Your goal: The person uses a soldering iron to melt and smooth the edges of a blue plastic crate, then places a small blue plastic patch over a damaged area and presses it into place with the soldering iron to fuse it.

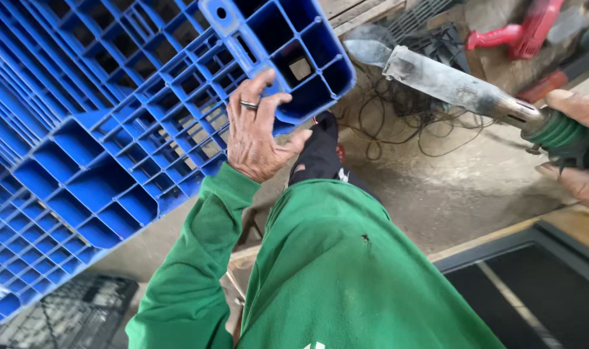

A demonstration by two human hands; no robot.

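Observation:
A large blue plastic pallet [94, 123] with an open grid of cells stands tilted up at the left. My left hand [256, 132], in a green sleeve and wearing a ring, grips the pallet's edge near its lower right corner. My right hand [575, 145] at the right edge holds a hot-air tool [462, 87] with a green collar and a scorched flat metal nozzle. The nozzle tip points toward the pallet's corner but stays a little apart from it.
My green-clad leg and black shoe [320, 152] stand on the concrete floor [449, 187]. Tangled black wires [398, 123] lie behind. A red power tool [520, 29] sits top right. A black grid pallet [68, 313] lies bottom left, a dark mat [533, 291] bottom right.

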